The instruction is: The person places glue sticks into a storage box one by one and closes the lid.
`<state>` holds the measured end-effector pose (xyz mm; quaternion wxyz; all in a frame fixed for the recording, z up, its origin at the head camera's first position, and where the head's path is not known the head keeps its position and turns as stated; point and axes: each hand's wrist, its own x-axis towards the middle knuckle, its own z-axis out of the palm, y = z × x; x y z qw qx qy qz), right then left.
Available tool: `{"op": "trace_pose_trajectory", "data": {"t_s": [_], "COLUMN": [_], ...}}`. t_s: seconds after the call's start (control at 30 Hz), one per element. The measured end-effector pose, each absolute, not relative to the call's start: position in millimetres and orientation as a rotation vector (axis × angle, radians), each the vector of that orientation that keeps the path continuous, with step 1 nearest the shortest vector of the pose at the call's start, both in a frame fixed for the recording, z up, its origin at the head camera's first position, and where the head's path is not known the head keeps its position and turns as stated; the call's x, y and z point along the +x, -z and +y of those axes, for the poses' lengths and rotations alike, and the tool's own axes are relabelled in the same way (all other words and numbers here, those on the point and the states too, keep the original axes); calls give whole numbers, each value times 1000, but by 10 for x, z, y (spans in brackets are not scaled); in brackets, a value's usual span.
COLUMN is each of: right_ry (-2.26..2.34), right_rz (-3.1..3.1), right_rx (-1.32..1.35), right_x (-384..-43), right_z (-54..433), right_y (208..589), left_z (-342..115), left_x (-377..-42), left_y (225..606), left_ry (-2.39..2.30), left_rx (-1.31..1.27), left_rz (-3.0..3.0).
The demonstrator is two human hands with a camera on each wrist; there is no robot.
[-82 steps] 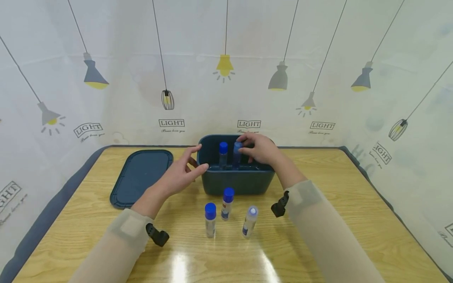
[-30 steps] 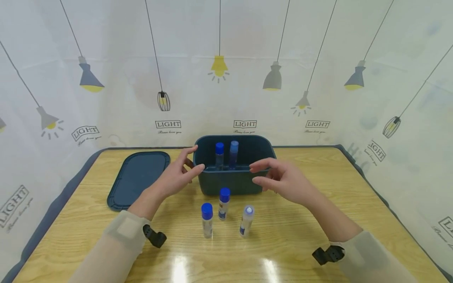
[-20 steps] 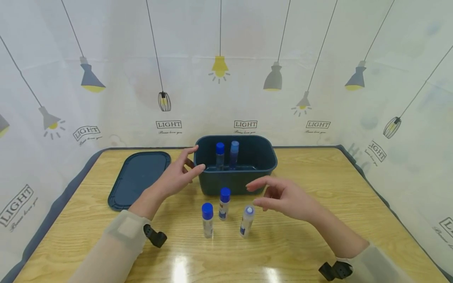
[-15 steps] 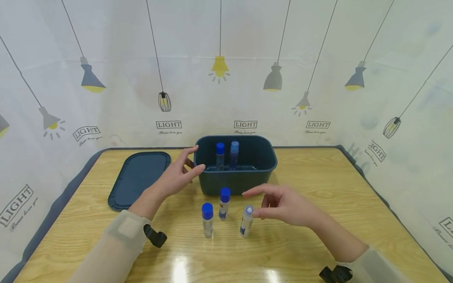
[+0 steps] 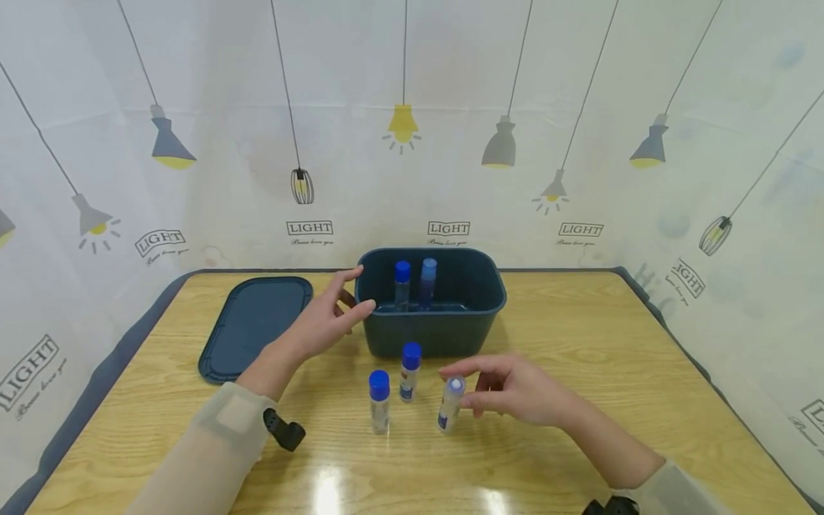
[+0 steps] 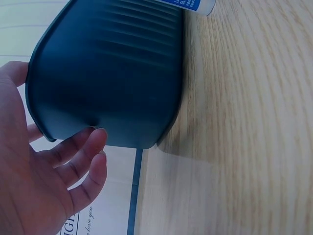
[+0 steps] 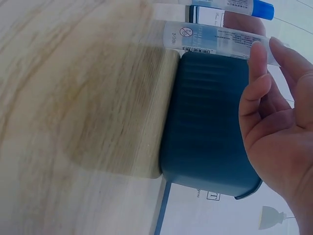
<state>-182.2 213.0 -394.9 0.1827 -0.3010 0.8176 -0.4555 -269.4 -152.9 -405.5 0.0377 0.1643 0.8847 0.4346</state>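
In the head view my left hand (image 5: 325,315) rests at the left end of a dark teal bin (image 5: 431,336); its thumb and index finger are spread along the rim. Other fingertips (image 6: 98,139) meet the bin's outer end wall. My right hand (image 5: 515,386) is at a clear glue bottle (image 5: 448,411) with a pale top, standing upright on the table. The thumb overlaps its right side and the index finger reaches past its top, loosely spread. Close by stand two blue-capped glue bottles (image 5: 379,408) (image 5: 410,379). Inside the bin are a blue-capped bottle (image 5: 402,286) and a lighter-capped one (image 5: 428,282).
A flat teal lid (image 5: 257,325) lies on the wooden table (image 5: 566,336) left of the bin. Behind the table hangs a pale cloth (image 5: 354,143) printed with lamps. Each wrist carries a small black camera, the left camera (image 5: 283,429) being fully visible.
My right hand has left the lighter-capped bottle in the bin, drawn back over the front rim and lowered around the pale-topped bottle on the table. My left hand has stayed at the bin.
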Motion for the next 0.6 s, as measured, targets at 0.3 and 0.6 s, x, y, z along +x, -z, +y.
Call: {"op": "trace_pose_trajectory", "data": {"t_s": [0.3,0.6], "right_ry": [1301,1315], "right_rz": [2328,2361], "right_rx": [-875,-887], "right_x": [-1813,-1827], "right_z": [2122,2188], "right_y": [3974,3897], "left_z": [-1533,-1541], "left_x": [-2698,-2693], "left_y": [4065,4054], "left_ry": [-1337,-1340], "left_rx": [504,507], "left_rz": [2712,2696]}}
